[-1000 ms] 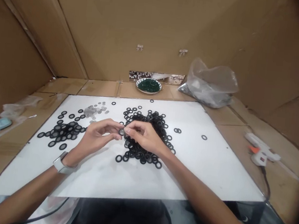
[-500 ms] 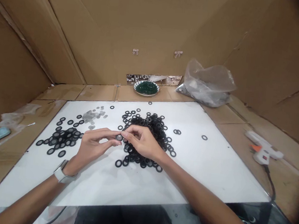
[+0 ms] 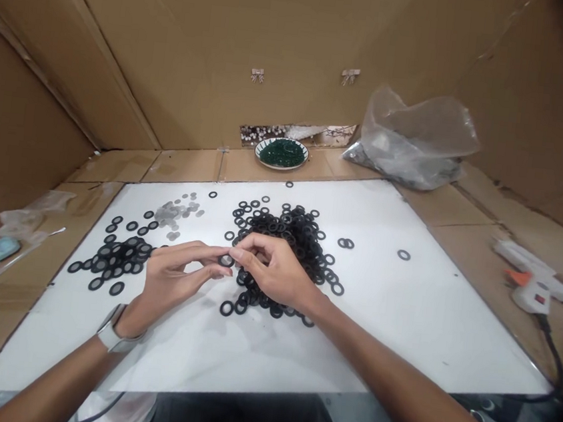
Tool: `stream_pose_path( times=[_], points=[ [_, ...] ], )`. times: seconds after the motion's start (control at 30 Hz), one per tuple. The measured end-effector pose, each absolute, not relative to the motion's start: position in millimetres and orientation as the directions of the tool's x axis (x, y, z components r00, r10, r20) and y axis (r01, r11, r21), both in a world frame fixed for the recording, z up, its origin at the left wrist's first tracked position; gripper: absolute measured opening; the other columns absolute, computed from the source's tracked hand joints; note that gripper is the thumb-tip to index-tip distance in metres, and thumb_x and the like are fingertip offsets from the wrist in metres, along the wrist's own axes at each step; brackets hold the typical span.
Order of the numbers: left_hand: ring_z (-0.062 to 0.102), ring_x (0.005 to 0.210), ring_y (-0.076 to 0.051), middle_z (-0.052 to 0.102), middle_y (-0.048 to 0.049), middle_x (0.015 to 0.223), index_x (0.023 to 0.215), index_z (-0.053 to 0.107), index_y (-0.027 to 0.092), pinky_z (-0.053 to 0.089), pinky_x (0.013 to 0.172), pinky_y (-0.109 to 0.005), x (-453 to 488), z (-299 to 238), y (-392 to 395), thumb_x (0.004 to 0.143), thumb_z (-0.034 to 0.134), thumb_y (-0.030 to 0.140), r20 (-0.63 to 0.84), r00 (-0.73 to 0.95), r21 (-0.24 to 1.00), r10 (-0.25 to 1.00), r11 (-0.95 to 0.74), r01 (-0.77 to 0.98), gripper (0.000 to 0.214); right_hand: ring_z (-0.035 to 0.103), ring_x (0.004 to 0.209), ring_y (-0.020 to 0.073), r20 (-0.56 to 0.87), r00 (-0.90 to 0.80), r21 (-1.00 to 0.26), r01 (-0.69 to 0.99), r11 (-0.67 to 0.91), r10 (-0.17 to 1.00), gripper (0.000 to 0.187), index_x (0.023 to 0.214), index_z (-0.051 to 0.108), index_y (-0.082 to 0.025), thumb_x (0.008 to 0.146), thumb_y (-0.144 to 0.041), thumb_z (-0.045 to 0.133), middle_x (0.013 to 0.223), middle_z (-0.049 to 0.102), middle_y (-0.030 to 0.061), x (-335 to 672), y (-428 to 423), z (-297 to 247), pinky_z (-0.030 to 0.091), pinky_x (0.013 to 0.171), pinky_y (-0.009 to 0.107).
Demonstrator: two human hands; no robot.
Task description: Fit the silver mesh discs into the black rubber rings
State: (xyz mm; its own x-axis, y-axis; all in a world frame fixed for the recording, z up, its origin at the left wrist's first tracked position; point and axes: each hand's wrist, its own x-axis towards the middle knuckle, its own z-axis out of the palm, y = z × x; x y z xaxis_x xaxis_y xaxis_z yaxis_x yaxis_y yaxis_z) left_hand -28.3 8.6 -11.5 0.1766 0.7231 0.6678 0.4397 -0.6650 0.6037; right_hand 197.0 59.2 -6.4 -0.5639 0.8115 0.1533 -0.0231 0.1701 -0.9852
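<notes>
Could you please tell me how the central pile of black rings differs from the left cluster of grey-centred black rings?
The central pile of black rings is larger and heaped; the left cluster of grey-centred black rings is smaller and flatter. The pile's outlying rings mostly show open centres; the cluster's show grey ones. Both lie on the white board.

On my feed the light is soft and moderate, brightest on the white board [image 3: 392,303], while the cardboard wall [image 3: 202,48] sits dim, darker toward its right. I see faint, blurry shadows on the board below the left hand [image 3: 171,273] and right hand [image 3: 279,274]. A dull sheen marks the plastic bag [image 3: 415,134]. Fine detail looks smeared, the wide lens stretches the sides, and black swallows my right edge
</notes>
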Motion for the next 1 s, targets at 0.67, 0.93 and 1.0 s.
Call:
stream_pose_path(
  times=[0.67,0.93,1.0],
  points=[
    [0.080,0.077,-0.019,0.086,-0.0041,0.097,0.137,0.082,0.030,0.066,0.072,-0.031,-31,-12,2,0.095,0.088,0.013,0.664,0.240,0.553,0.708,-0.682,0.478,0.046,0.058,0.074,0.0137,0.089,-0.582,-0.996,-0.054,0.070,0.809,0.023,0.097,0.076,-0.019,0.097,-0.041,0.081,0.084,0.067,-0.0011,200,51,2,0.045,0.066,0.028],
    [0.083,0.080,-0.019,0.089,-0.0046,0.106,0.148,0.076,0.031,0.067,0.068,-0.029,-29,-17,-3,0.092,0.091,0.011,0.732,0.265,0.435,0.628,-0.730,0.527,0.061,0.051,0.066,0.0124,-0.039,-0.611,-0.993,-0.067,-0.101,0.791,0.032,0.091,0.069,-0.020,0.085,-0.043,0.091,0.074,0.057,-0.0050,197,49,3,0.040,0.060,0.028],
    [0.084,0.081,-0.019,0.089,-0.0046,0.107,0.146,0.076,0.029,0.067,0.068,-0.029,-27,-17,-3,0.091,0.092,0.011,0.737,0.252,0.435,0.627,-0.726,0.532,0.059,0.050,0.065,0.0121,-0.052,-0.627,-0.985,-0.099,-0.145,0.778,0.035,0.091,0.070,-0.020,0.083,-0.045,0.094,0.072,0.056,-0.0054,197,49,2,0.038,0.058,0.027]
  ],
)
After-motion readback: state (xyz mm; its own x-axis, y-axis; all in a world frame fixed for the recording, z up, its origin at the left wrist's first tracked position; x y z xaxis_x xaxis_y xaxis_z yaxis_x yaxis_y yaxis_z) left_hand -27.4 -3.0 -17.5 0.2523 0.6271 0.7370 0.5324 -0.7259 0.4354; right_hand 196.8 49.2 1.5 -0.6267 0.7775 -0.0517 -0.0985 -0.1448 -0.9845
